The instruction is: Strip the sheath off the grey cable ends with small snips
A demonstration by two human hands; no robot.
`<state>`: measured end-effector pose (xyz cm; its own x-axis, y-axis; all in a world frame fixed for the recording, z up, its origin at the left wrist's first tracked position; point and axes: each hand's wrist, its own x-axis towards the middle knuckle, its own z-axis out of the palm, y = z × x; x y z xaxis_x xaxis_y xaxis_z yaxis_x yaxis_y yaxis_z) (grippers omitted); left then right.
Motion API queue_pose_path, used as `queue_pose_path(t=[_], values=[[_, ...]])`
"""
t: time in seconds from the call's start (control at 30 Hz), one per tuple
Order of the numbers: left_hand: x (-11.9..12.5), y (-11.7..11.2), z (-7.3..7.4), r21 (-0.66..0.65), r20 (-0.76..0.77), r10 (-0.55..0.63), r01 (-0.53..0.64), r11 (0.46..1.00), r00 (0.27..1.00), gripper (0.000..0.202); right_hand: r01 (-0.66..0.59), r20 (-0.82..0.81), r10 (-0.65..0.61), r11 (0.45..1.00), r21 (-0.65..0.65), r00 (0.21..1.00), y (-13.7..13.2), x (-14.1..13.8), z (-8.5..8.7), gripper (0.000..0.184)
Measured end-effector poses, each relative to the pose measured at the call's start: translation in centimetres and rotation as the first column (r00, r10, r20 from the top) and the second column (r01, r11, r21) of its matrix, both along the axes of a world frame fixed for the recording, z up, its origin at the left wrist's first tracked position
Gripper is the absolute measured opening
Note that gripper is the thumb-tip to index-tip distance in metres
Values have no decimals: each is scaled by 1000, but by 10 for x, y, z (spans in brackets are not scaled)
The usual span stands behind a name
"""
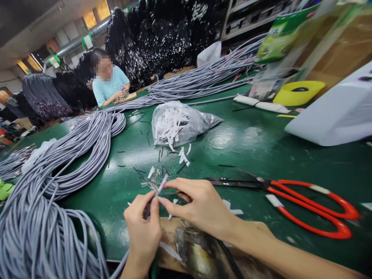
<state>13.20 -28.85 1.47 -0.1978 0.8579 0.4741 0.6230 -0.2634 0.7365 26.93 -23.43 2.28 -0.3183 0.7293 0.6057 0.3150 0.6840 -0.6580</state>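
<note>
My left hand (145, 223) is closed around a grey cable, with thumb and forefinger pinching it close to its end. That cable end (162, 184) points up and away, and fine loose strands show beside it. My right hand (200, 201) meets it from the right, its thumb and forefinger closed at the cable end. The other right fingers are curled and partly hidden. To the right lie long scissors (263, 183) with red handles, their blades toward my right hand. White paper-like scraps (183, 157) and short black bits are scattered beyond my hands.
Grey cable coils (49, 217) cover the left side, and a long cable bundle (186, 85) runs across the back. A clear plastic bag (180, 122) holds white scraps. Under my wrists is a wooden board (168, 232) with a worn metal piece. A co-worker (109, 83) sits across the table.
</note>
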Motion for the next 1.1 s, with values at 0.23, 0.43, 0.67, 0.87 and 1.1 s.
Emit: queue_pose_path(t=[0.23,0.43,0.67,0.87,1.1], values=[[6,-1,2,-13,-52,-41,41,999,998,16,-59,-46,59,998,9,997,-4,-1,0,21],[6,0,10,-267,456,-144,290,919,878,38,-89,-182,37,955,-282,983,-5,-4,6,19],[4,5,13,-271,702,-161,469,840,694,42,-108,-249,52,970,-218,967,-2,-4,4,19],[8,6,14,-270,654,-88,341,901,751,41,-30,-185,47,995,94,982,-6,0,8,12],[2,5,12,-234,752,-182,515,825,634,53,-162,-206,110,952,-258,972,0,-2,9,16]])
